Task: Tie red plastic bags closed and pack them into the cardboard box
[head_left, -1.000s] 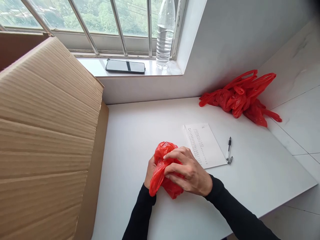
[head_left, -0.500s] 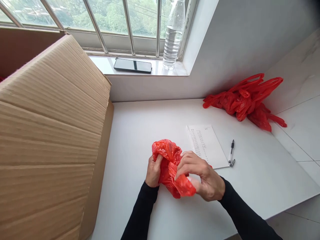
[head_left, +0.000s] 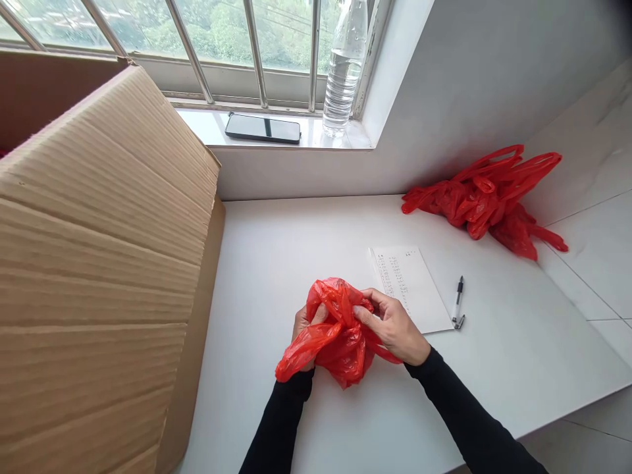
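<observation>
A crumpled red plastic bag (head_left: 336,332) sits bunched between both my hands just above the white table (head_left: 296,237). My left hand (head_left: 305,320) grips it from the left, mostly hidden under the plastic. My right hand (head_left: 392,324) pinches the bag's right side with its fingers curled in. A loose flap of the bag hangs down over my left wrist.
A large open cardboard box (head_left: 99,263) fills the left side. A printed sheet (head_left: 409,286) and a pen (head_left: 459,301) lie right of my hands. A pile of red bags (head_left: 486,197) rests by the tiled wall. A phone (head_left: 263,128) and a water bottle (head_left: 343,72) stand on the windowsill.
My right hand has shifted from the bag's lower front to its right side. The bag has spread, and a flap now hangs over my left wrist.
</observation>
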A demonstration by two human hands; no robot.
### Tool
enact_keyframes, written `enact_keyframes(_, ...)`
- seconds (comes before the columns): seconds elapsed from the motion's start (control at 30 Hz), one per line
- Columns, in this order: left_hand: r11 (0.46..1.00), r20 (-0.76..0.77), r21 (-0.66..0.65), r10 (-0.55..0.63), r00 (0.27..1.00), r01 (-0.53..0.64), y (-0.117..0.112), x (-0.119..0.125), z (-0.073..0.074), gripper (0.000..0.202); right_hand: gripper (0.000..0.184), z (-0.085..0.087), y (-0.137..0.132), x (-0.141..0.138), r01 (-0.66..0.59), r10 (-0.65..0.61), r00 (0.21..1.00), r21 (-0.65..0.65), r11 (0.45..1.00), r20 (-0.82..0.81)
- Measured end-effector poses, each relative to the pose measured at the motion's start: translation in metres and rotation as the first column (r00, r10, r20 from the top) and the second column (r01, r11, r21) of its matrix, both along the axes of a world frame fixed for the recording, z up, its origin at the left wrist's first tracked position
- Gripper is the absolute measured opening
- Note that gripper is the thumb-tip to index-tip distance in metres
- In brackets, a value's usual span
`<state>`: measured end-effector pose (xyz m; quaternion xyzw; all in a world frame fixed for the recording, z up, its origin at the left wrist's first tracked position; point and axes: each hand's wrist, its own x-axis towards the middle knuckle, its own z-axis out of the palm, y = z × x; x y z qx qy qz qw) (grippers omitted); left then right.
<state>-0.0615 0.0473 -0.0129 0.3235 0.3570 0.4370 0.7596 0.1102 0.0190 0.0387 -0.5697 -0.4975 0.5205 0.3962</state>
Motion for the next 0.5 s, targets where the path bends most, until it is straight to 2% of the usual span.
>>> enact_keyframes(0.1, 0.999, -0.017, 0.044, -0.030, 0.999, 0.031, 0.002, -0.001, 0.008, 0.029, 0.026, -0.004, 0.002, 0.002, 0.071, -0.071, 0.991, -0.004, 0.998, -0.112)
enact_keyframes(0.17, 0.992, -0.030, 0.105, -0.065, 0.997, 0.067, 0.003, -0.002, 0.009, 0.042, 0.027, -0.008, 0.004, 0.004, 0.147, -0.143, 0.971, 0.007, 0.989, -0.191)
enact_keyframes(0.23, 0.984, -0.045, 0.144, -0.101, 0.994, 0.107, 0.005, -0.003, 0.007, 0.051, 0.028, -0.012, 0.006, 0.006, 0.212, -0.203, 0.946, 0.006, 0.977, -0.252)
enact_keyframes(0.3, 0.984, -0.068, 0.144, -0.099, 0.993, 0.108, 0.005, -0.002, 0.001, 0.045, 0.029, -0.015, 0.007, 0.008, 0.232, -0.222, 0.929, -0.001, 0.973, -0.295)
enact_keyframes(0.4, 0.989, -0.096, 0.131, -0.062, 0.993, 0.074, 0.006, -0.001, -0.005, 0.033, 0.030, -0.015, 0.005, 0.009, 0.181, -0.172, 0.942, 0.007, 0.983, -0.289)
enact_keyframes(0.5, 0.992, -0.098, 0.118, -0.038, 0.995, 0.049, 0.005, 0.001, -0.006, 0.029, 0.042, -0.012, 0.003, 0.008, 0.058, -0.065, 0.956, -0.032, 0.998, -0.286)
